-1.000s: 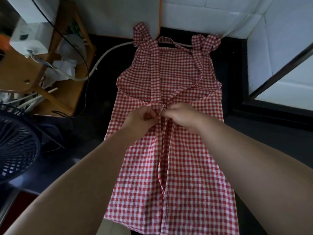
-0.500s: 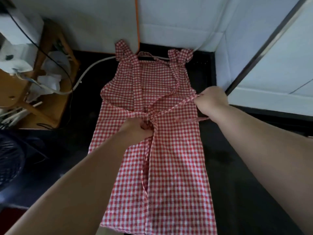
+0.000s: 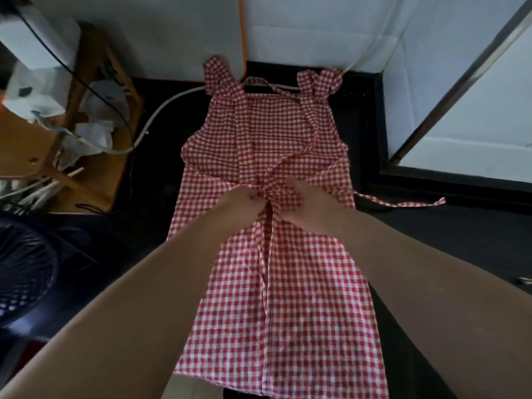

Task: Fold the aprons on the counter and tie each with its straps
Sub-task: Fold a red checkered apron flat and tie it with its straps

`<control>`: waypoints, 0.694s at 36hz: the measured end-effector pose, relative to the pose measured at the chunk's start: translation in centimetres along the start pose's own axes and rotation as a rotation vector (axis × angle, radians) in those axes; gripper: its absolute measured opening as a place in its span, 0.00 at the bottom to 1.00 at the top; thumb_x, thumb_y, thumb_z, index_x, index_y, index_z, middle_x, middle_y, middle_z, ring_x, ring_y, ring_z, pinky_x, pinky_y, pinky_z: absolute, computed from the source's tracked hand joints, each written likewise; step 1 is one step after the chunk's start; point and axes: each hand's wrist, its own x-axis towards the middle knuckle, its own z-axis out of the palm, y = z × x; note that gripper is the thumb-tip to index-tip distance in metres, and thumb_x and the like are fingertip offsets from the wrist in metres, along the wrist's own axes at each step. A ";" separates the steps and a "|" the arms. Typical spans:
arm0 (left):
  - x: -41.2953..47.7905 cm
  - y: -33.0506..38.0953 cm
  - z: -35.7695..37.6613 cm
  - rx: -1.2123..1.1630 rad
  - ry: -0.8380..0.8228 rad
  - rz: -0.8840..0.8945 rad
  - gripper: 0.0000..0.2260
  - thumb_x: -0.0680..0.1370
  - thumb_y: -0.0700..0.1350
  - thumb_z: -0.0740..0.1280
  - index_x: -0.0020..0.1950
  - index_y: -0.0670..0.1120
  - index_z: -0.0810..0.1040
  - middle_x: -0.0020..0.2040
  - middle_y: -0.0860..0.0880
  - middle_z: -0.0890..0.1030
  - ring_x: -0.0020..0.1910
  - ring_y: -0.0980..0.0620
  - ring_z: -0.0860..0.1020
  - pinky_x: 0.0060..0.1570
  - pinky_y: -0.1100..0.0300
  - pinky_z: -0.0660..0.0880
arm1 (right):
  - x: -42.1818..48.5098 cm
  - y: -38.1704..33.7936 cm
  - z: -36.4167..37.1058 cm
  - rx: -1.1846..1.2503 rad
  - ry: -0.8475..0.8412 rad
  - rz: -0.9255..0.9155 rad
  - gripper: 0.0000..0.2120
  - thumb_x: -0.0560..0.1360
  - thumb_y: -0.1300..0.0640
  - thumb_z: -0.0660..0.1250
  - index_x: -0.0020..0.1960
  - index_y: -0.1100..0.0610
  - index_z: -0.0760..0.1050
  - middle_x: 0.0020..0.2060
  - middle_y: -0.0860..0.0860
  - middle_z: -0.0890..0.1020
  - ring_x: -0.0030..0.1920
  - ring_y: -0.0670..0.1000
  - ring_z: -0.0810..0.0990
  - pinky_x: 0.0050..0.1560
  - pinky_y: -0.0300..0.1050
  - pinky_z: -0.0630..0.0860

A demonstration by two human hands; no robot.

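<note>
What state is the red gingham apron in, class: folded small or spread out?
Spread out: the apron lies full length on the black counter, bib to hem showing.

both forearms are bare from the frame's edge to the wrist, broad and smooth. the left hand point(image 3: 239, 205) and right hand point(image 3: 305, 209) are bare too.

A wooden rack point(image 3: 95, 185) at the left of the frame holds crumpled white bags point(image 3: 95, 133). A white hose point(image 3: 172, 99) curves just beside it. A dark fan point(image 3: 26, 272) sits at lower left, and a window frame point(image 3: 460, 83) runs across the upper right.
</note>
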 end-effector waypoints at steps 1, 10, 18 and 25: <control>-0.1 -0.3 -0.6 -0.134 -0.017 -0.030 0.12 0.80 0.46 0.61 0.38 0.45 0.77 0.36 0.47 0.79 0.35 0.51 0.76 0.40 0.56 0.74 | 0.3 -0.1 0.4 -0.025 -0.037 0.017 0.37 0.75 0.46 0.66 0.77 0.48 0.50 0.75 0.54 0.59 0.73 0.57 0.61 0.74 0.51 0.57; -1.5 -2.8 -6.5 -0.183 0.491 -0.104 0.12 0.76 0.53 0.69 0.55 0.48 0.78 0.52 0.50 0.79 0.52 0.47 0.78 0.51 0.55 0.76 | 1.3 -0.8 1.5 -0.241 -0.089 0.118 0.46 0.71 0.45 0.71 0.77 0.46 0.45 0.76 0.58 0.48 0.74 0.61 0.55 0.74 0.54 0.54; -3.3 -4.3 -8.3 0.247 0.926 -0.232 0.24 0.77 0.41 0.62 0.72 0.50 0.63 0.73 0.42 0.59 0.71 0.38 0.58 0.68 0.42 0.54 | 1.2 -1.3 2.2 -0.265 -0.004 0.149 0.47 0.71 0.45 0.72 0.77 0.48 0.44 0.75 0.60 0.52 0.73 0.62 0.59 0.73 0.55 0.58; -4.3 -4.2 -1.9 0.377 0.322 0.188 0.19 0.80 0.49 0.61 0.71 0.52 0.70 0.72 0.49 0.67 0.69 0.46 0.65 0.67 0.49 0.66 | -0.6 -0.8 2.6 -0.193 0.177 0.073 0.31 0.75 0.48 0.68 0.71 0.56 0.57 0.69 0.58 0.62 0.64 0.58 0.69 0.64 0.50 0.68</control>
